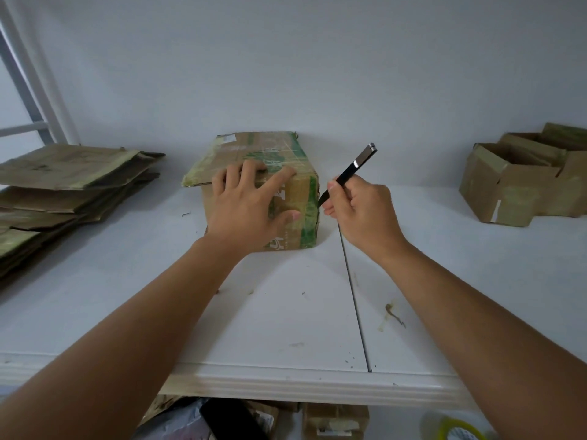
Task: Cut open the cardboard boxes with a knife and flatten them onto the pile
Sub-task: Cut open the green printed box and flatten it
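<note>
- Box [254, 173] sits on the white worktop [279, 312], about mid-worktop, close to the back wall [286, 58]; brown card with green print and clear tape.
- Box top flap on the left side juts out past the box wall, slightly lifted.
- Left hand [251, 204] lies flat over the box's near top edge, fingers spread and straight, fingertips on the top, thumb down on the front face; pressing, not curled round anything.
- Right hand [359, 211] is just right of the box, fingers curled tight round the knife [347, 173].
- Knife: black handle with a metal end cap pointing up and away from the box; blade end points down-left, at the box's right front corner edge. Cannot tell if the tip is in the card.
- Hands are apart, one on each side of that box corner.
- Pile [63, 188] of flattened card lies left of the box, well apart, at the worktop's left end.
- Open boxes [521, 182], unflattened, stand right of the box, well apart, at the worktop's far right.
- Tape scraps [392, 314] lie on the worktop in front of the box, to the right.
- A seam [355, 306] in the worktop runs from below the right hand to the near edge.
- More card and a tape roll [457, 430] show below the worktop's near edge.
</note>
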